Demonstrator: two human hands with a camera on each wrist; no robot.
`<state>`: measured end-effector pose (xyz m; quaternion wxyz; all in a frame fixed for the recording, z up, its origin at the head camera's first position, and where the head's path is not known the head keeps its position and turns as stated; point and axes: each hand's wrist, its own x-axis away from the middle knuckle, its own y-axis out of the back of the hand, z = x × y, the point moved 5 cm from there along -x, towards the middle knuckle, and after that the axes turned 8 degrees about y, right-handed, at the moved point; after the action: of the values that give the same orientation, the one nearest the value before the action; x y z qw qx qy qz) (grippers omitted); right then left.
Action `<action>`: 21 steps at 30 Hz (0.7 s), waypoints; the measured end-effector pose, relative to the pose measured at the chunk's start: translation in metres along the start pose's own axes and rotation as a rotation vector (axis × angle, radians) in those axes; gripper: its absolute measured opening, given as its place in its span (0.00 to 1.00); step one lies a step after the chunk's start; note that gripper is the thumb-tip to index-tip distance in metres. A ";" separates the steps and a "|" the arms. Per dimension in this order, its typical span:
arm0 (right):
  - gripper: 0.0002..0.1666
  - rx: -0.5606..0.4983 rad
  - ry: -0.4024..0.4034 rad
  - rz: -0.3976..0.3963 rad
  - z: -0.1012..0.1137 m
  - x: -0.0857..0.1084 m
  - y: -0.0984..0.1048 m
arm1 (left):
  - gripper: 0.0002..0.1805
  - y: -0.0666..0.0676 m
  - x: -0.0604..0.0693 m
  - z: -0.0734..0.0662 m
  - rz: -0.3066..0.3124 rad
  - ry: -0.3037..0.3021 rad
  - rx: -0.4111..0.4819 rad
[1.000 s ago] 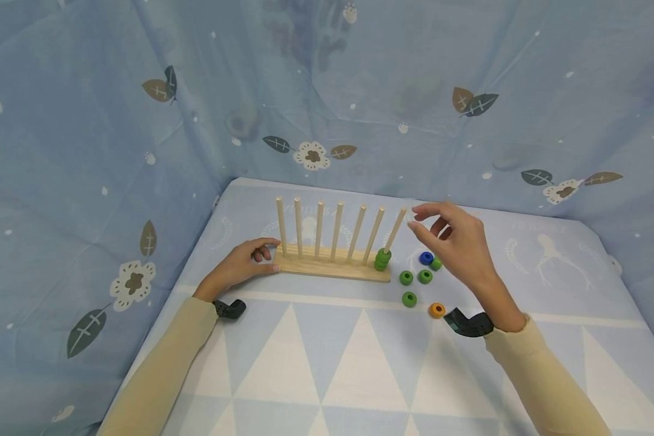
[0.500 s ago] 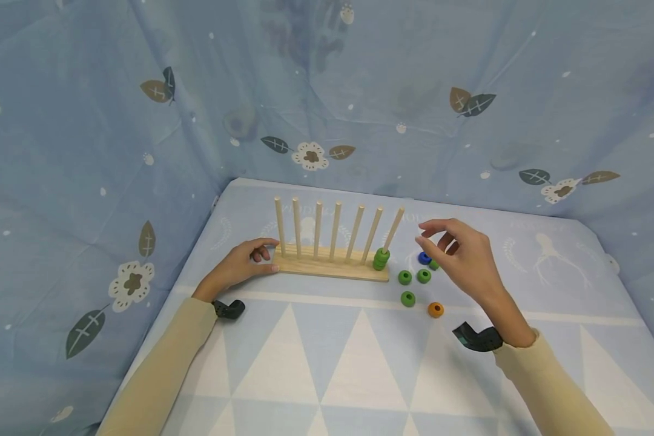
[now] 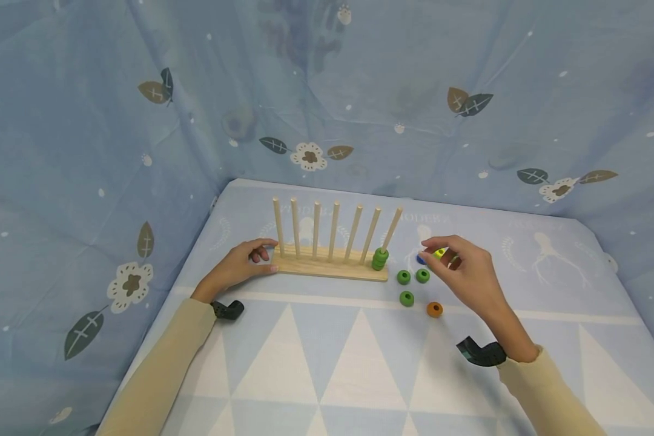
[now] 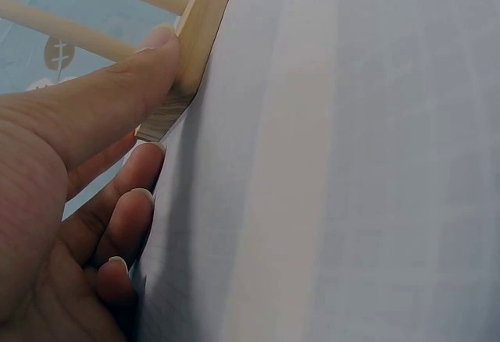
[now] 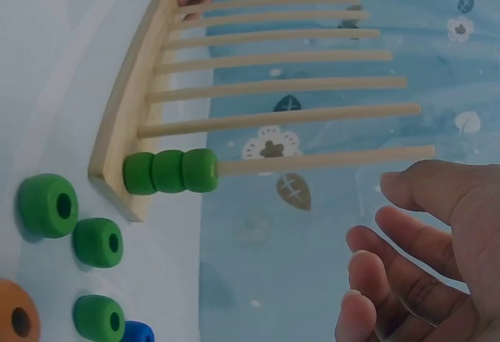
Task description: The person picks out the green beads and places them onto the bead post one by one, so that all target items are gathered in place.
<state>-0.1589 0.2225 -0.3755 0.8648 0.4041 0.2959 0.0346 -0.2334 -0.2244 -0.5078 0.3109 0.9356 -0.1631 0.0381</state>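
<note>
My left hand (image 3: 241, 266) grips the left end of a wooden peg rack (image 3: 327, 267), thumb on the front edge and index finger at the back. The left wrist view shows the thumb pressed on the rack's edge (image 4: 205, 41). Three green beads (image 5: 171, 172) are stacked on the rightmost peg. My right hand (image 3: 464, 270) hovers right of the rack with loosely bent fingers, a gap between thumb and index, and nothing held. Below it, partly hidden by the fingers, are a blue bead (image 3: 421, 258) and a yellow bead (image 3: 440, 252).
Loose green beads (image 3: 406, 298) lie near the rack's right end, with an orange bead (image 3: 435, 309) closer to me. Several bare pegs (image 3: 333, 233) stand upright along the rack. Blue patterned cloth (image 3: 327, 91) hangs behind the table (image 3: 305, 363).
My right hand has moved from beside the top of the rightmost peg down and slightly right, over the blue bead. A yellow bead now shows between its fingers. My left hand stays on the rack.
</note>
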 end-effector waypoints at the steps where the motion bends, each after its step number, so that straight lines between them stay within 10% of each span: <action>1: 0.14 -0.002 0.000 0.000 -0.001 0.002 -0.001 | 0.37 0.000 0.000 0.000 0.000 0.002 0.003; 21: 0.12 0.005 -0.087 0.050 -0.022 0.035 -0.020 | 0.37 0.000 -0.001 0.001 0.006 -0.013 0.003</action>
<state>-0.1459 0.2344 -0.4179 0.8748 0.4146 0.2478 0.0379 -0.2341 -0.2245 -0.5089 0.3085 0.9357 -0.1679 0.0333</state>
